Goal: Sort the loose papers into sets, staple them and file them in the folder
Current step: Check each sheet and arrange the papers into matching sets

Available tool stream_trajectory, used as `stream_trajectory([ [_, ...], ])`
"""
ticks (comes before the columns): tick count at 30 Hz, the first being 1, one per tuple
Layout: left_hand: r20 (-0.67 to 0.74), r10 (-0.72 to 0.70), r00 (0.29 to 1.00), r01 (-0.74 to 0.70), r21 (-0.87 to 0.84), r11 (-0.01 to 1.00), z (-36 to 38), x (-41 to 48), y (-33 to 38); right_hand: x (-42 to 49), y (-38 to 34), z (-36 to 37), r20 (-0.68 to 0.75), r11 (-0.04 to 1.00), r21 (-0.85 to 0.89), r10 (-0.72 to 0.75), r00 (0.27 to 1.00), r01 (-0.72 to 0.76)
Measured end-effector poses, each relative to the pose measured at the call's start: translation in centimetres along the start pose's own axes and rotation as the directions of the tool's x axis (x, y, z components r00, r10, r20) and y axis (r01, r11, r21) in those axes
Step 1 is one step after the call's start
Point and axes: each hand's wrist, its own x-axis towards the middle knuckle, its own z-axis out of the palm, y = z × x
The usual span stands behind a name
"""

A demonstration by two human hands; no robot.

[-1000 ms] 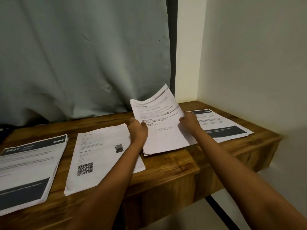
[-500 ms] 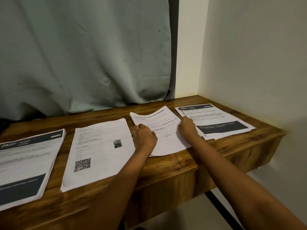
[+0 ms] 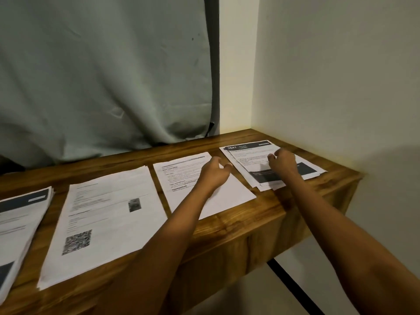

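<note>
Four piles of papers lie in a row along the wooden desk (image 3: 227, 226), none overlapping its neighbour. The rightmost pile (image 3: 247, 155) has a dark header band reading 2641 and a dark block lower down, and its sheets are fanned unevenly at the near edge. The right hand (image 3: 283, 164) is on top of it, fingers bent down toward the top sheet. I cannot tell from here whether they pinch a sheet or only rest there. The hand and wrist hide the middle of that page.

Just beside it to the left is a pile of plain text sheets (image 3: 181, 178). The left hand (image 3: 216, 173) hovers over its right half, fingers loosely curled, thumb and forefinger apart, with nothing between them. The left forearm crosses the near part of this pile and covers its lower edge.

Further left sits a pile topped by a sheet with a QR code and a small photo (image 3: 104, 219), lying flat and unobstructed. At the far left is a thicker pile with a dark header (image 3: 20, 226), partly out of view.

A grey-green curtain (image 3: 102, 76) hangs behind the desk, its hem bunched on the back edge. A cream wall (image 3: 341, 76) meets the desk's right end, closing in the corner. A dark strip (image 3: 295, 289) runs across the floor below.
</note>
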Motion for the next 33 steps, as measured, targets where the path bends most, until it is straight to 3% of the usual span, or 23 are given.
stream_trajectory([
  [3, 0.089, -0.025, 0.996, 0.037, -0.14, 0.989, 1.8, 1.0, 1.4, 1.6, 2.6, -1.4, 0.015, 0.997, -0.066, 0.038, 0.999, -0.037],
  [8, 0.241, -0.091, 0.966, 0.146, -0.222, 0.964, 4.4, 3.3, 2.7, 3.8, 5.1, -3.3, 0.036, 0.975, -0.21, 0.078, 0.996, -0.069],
  [15, 0.269, -0.161, 0.95, 0.214, -0.179, 0.96, 6.8, 5.2, 4.5, 6.6, 7.7, -3.7, 0.201, 0.953, -0.296, 0.136, 0.97, -0.072],
  [27, 0.258, -0.2, 0.945, 0.276, -0.309, 0.91, 8.2, 6.4, 4.9, 4.6, 5.3, -5.5, 0.296, 0.923, -0.358, 0.251, 0.922, -0.137],
  [33, 0.291, -0.206, 0.934, 0.319, -0.421, 0.849, 8.0, 6.3, 4.4, 4.3, 4.2, -6.2, 0.316, 0.93, -0.23, 0.35, 0.882, -0.286],
])
